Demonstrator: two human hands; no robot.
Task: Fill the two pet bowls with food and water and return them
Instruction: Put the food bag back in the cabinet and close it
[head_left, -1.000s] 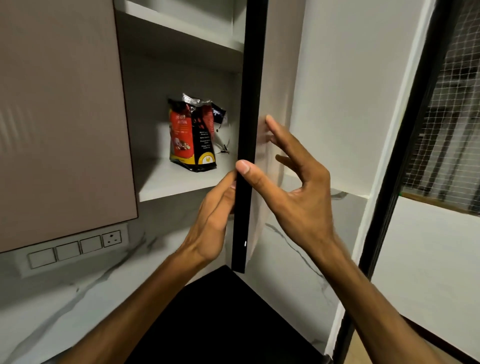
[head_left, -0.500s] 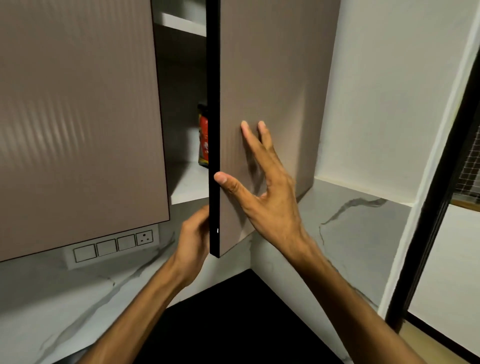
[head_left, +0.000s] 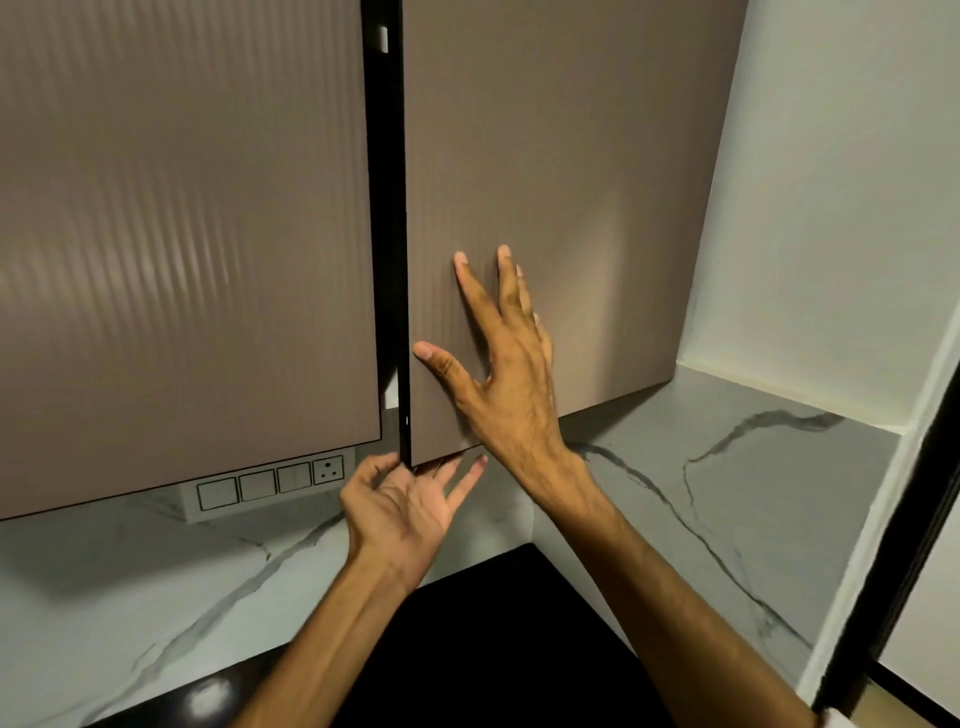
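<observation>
A taupe ribbed cabinet door (head_left: 561, 156) stands almost closed, with only a narrow dark gap along its black left edge. My right hand (head_left: 506, 364) lies flat on the door's front, fingers spread. My left hand (head_left: 402, 506) is palm-up under the door's lower left corner, its fingertips touching the bottom edge. The food bag inside the cabinet is hidden behind the door. No pet bowls are in view.
A second taupe cabinet door (head_left: 182, 234) is shut on the left. Below it sits a white switch and socket panel (head_left: 270, 483) on the marble backsplash (head_left: 727, 467). A black countertop (head_left: 493, 649) lies underneath. A black door frame (head_left: 914, 571) stands at the right.
The door has swung from half open to almost closed, hiding the food bag. My right hand pushed it while my left hand dropped from the door's edge to its lower corner.
</observation>
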